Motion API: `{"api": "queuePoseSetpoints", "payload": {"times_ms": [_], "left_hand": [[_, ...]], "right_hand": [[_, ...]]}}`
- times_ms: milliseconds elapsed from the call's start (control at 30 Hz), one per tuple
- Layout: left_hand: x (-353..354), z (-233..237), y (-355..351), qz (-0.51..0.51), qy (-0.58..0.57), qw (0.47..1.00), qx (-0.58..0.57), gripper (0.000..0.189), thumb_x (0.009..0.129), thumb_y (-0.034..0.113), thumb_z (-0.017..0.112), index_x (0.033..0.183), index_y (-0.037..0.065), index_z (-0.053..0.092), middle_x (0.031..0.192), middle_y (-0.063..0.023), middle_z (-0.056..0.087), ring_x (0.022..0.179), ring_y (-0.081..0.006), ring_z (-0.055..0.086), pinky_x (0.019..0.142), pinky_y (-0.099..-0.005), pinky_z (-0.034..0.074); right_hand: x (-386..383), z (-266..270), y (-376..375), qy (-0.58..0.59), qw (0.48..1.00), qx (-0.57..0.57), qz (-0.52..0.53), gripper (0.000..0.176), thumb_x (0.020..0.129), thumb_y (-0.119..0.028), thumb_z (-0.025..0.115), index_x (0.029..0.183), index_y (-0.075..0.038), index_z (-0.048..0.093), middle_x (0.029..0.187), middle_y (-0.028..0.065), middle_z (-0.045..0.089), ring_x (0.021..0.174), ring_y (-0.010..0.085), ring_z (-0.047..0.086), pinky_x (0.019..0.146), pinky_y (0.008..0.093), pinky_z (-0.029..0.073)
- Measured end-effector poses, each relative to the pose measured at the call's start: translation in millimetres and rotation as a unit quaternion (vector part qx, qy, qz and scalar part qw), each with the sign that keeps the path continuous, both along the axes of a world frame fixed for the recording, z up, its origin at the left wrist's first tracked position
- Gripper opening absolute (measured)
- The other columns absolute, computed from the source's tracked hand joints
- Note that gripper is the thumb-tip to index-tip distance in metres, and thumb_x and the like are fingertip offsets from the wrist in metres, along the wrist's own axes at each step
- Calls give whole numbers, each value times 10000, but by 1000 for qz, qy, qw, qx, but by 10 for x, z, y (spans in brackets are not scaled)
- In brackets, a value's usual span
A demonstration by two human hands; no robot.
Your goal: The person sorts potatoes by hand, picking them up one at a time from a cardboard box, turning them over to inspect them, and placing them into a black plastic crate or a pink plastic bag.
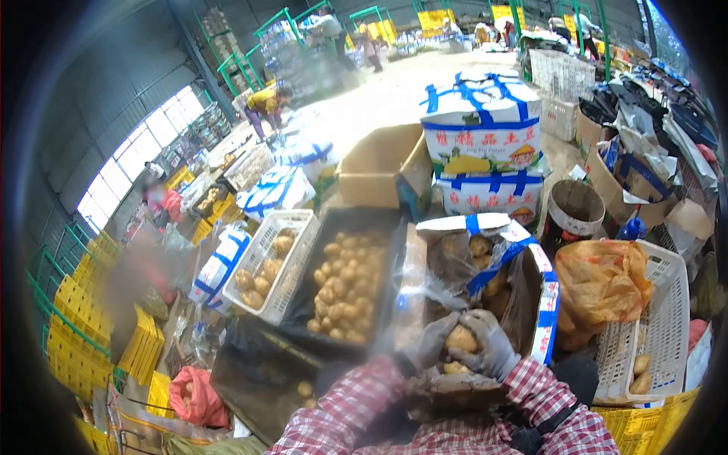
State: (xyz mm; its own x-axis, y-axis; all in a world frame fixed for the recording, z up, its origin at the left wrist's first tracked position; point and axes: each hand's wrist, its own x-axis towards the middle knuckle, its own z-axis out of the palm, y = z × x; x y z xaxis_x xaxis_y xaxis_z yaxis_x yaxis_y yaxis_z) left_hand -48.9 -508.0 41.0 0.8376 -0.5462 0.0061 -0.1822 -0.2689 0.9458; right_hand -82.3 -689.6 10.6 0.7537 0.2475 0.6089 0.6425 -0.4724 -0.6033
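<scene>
My right hand, in a grey glove, is closed around a potato over the near end of an open white carton. My left hand, also gloved, is beside that potato at the carton's left wall. Motion blurs its fingers, so its grip cannot be made out. Inside the carton, a clear plastic liner surrounds several potatoes, and blue tape hangs across the opening. Another potato shows just below my hands.
A dark tray of potatoes stands left of the carton, beside a white crate. Taped potato cartons are stacked ahead, near an empty brown box. On the right are a bucket, an orange mesh bag and a white basket.
</scene>
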Motion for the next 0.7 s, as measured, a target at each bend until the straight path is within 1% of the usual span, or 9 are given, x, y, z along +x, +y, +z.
{"api": "queuePoseSetpoints", "payload": {"times_ms": [67,133,167,233,333,433,567,667,700], "left_hand": [[83,-51,-8,-15,179,980,-83,451,994,414,512,1182,16,607,1052,-110,652,954,-201,624,838,-341,507],[11,-240,-51,46,-86,994,43,460,985,396,524,1185,-12,597,1102,-157,642,1011,-240,624,895,-342,489],[16,-231,-86,52,-126,990,39,453,983,384,530,1187,-16,594,1109,-161,639,1025,-239,618,911,-338,479],[-18,-178,-143,67,-199,977,29,439,979,358,543,1189,-25,587,1122,-170,633,1055,-237,607,944,-332,459],[-15,-181,-144,71,-122,988,-63,402,977,301,552,1211,-25,577,1145,-184,622,1091,-238,593,987,-341,433],[51,-103,-45,2,-167,984,57,384,992,274,538,1234,-23,569,1142,-177,623,1081,-228,593,989,-340,435],[-51,254,-100,-10,57,997,50,397,1005,279,523,1235,-41,564,1153,-183,623,1090,-233,593,968,-344,449],[-121,65,-130,29,-39,998,26,467,990,345,542,1233,-54,561,1182,-194,611,1104,-238,590,961,-349,455],[-38,-156,-182,49,-75,995,40,491,979,364,556,1231,-57,561,1190,-196,607,1108,-242,590,961,-350,456]], "right_hand": [[7,-122,15,51,997,45,-24,549,708,-286,807,1125,-12,580,1099,196,574,1052,373,553,925,434,462],[132,-277,-57,112,991,66,-23,477,764,-293,753,1108,-13,580,1058,180,591,1026,342,570,912,410,466],[166,-294,-113,146,988,38,-22,427,824,-310,702,1097,-5,579,1033,169,604,1004,317,585,903,396,466],[193,-354,-116,192,979,63,-15,403,893,-333,640,1105,3,572,1001,157,623,971,290,604,894,377,468],[1,-110,29,194,955,215,-60,480,909,-358,624,1213,2,527,1046,181,622,989,308,614,903,369,472],[-24,-48,-11,44,993,72,-82,457,909,-312,639,1233,-11,524,1097,224,607,965,388,617,872,411,497],[-41,-262,-34,76,993,75,-58,454,905,-313,636,1224,-6,536,1079,215,599,1032,348,609,885,381,488],[176,-425,-193,112,992,18,-54,433,951,-382,557,1213,-36,564,1067,182,626,1005,319,630,879,364,503],[189,-408,-194,293,931,219,5,415,969,-378,522,1207,-42,566,1065,163,632,983,309,639,866,362,515]]}}
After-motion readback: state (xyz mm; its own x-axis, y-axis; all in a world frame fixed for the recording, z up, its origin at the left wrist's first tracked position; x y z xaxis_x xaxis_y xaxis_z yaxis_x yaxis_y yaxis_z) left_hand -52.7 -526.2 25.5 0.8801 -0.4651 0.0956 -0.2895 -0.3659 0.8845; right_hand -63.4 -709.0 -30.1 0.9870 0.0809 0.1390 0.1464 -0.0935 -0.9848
